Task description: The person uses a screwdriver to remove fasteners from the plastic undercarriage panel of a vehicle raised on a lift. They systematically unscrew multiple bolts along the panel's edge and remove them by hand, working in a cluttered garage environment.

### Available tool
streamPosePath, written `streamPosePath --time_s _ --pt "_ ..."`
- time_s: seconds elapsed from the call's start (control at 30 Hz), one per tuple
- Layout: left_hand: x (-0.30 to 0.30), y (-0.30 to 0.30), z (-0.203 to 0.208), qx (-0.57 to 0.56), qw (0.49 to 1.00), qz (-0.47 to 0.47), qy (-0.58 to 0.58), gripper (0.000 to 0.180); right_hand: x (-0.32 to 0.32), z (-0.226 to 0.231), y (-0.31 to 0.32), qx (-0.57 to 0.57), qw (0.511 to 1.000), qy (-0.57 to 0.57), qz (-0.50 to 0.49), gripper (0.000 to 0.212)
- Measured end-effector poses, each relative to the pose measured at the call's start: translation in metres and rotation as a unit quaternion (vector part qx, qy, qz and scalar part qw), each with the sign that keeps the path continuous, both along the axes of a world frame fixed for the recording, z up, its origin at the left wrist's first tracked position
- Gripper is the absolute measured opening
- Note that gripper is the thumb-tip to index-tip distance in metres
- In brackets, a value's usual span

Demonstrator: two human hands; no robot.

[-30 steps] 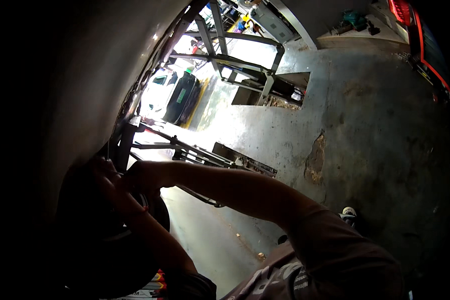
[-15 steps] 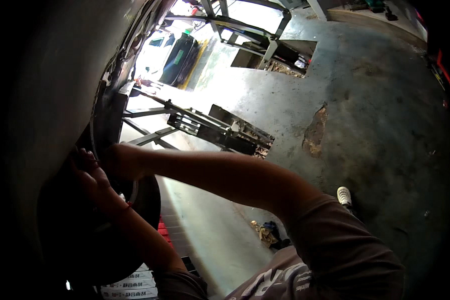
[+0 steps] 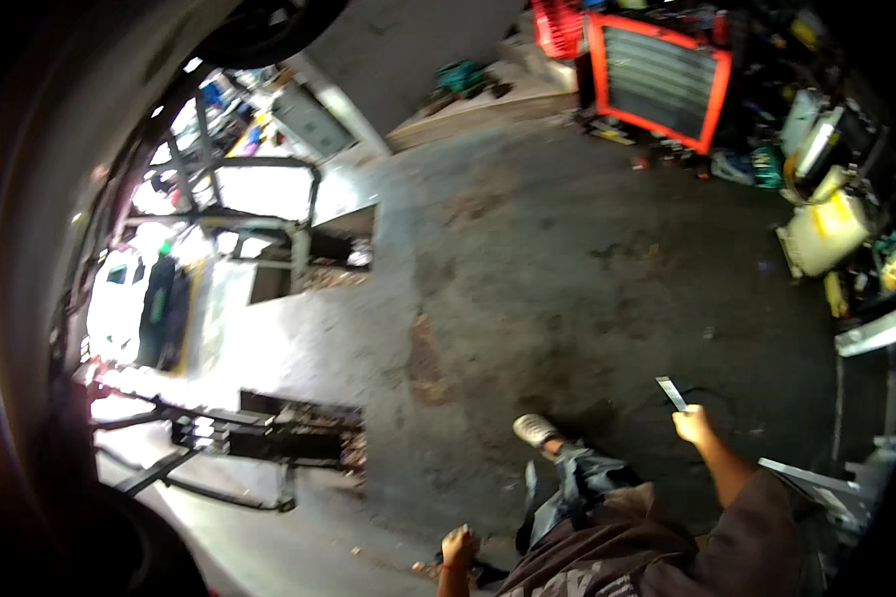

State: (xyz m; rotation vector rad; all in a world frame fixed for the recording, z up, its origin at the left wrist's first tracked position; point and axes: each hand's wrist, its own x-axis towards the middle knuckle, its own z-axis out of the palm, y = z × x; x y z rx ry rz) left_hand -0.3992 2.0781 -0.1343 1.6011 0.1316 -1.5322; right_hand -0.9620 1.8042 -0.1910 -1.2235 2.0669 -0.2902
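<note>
Out to the right over the floor, my right hand (image 3: 694,426) is closed around one end of a flat silvery strip (image 3: 672,394). The strip's far end points up and to the left; its exact kind cannot be told. Low in the middle, beside my legs, my left hand (image 3: 460,546) has its fingers curled. Whether anything is inside it is hidden. Both hands are away from the raised car body (image 3: 30,249) and the dark tyre (image 3: 134,542) at the left.
Scissor lift frames (image 3: 239,428) stand over floor pits at the left. A red-framed cabinet (image 3: 657,80) is at the far side. Canisters, including a pale yellowish one (image 3: 828,234), and clutter line the right. A metal frame (image 3: 816,483) stands near my right arm.
Both hands have left the wheel area at the car. My view has turned right, toward the cabinet and open floor. The silvery strip now shows in my right hand.
</note>
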Motion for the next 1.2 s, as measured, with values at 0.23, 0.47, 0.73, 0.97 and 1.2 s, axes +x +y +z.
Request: streamPosePath --time_s 0.23,0.47,0.73,0.97,1.2 --pt "-0.023 0.047 -0.149 0.223 0.902 -0.197 0.313 0.018 -0.257 0.118 0.114 0.067 0.942 0.225 -0.239 0.041" --pt "-0.155 -0.23 -0.01 -0.089 0.88 -0.367 -0.287 0.04 -0.19 0.044 0.141 0.068 0.983 0.083 -0.149 0.04" --pt "-0.24 -0.401 -0.031 -0.135 0.847 -0.426 -0.287 0.019 -0.256 0.004 0.027 0.17 0.959 -0.136 -0.182 0.032" --pt "-0.359 -0.526 0.035 -0.031 0.835 -0.456 -0.307 0.03 -0.358 -0.036 -0.144 0.067 0.984 -0.028 -0.165 0.041" --pt "-0.396 -0.639 -0.068 -0.175 0.749 -0.421 -0.481 0.025 -0.372 -0.025 -0.349 0.036 0.985 -0.148 -0.079 0.029"
